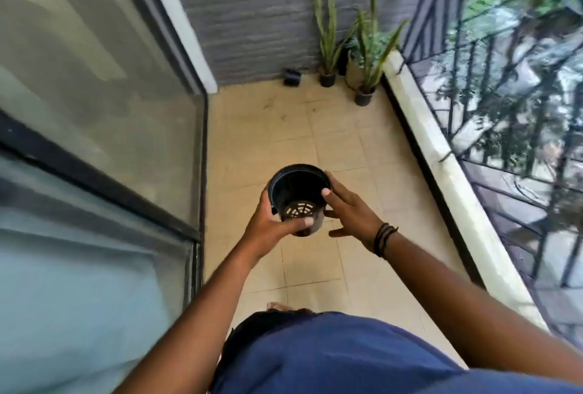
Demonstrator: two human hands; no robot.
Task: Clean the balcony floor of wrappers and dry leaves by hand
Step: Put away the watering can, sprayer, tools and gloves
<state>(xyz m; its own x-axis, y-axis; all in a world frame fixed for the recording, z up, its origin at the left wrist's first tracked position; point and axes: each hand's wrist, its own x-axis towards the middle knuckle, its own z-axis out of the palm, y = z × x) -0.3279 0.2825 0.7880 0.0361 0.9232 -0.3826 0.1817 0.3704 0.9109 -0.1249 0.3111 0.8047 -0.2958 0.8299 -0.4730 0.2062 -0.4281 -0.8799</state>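
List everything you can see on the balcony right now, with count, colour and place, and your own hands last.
empty plant pot: 1, black, held in front of the person, above the floor
potted plants: 2 clear, green in black pots, far corner by the wall; more foliage behind, count unclear
small dark object: 1, black, at the foot of the far wall
floor tiles: beige; faint dark specks on the far tiles
glass door: dark frame, left side
railing: dark, right side, above a pale kerb
left hand: grips the pot
right hand: touches the pot's rim; dark wristbands
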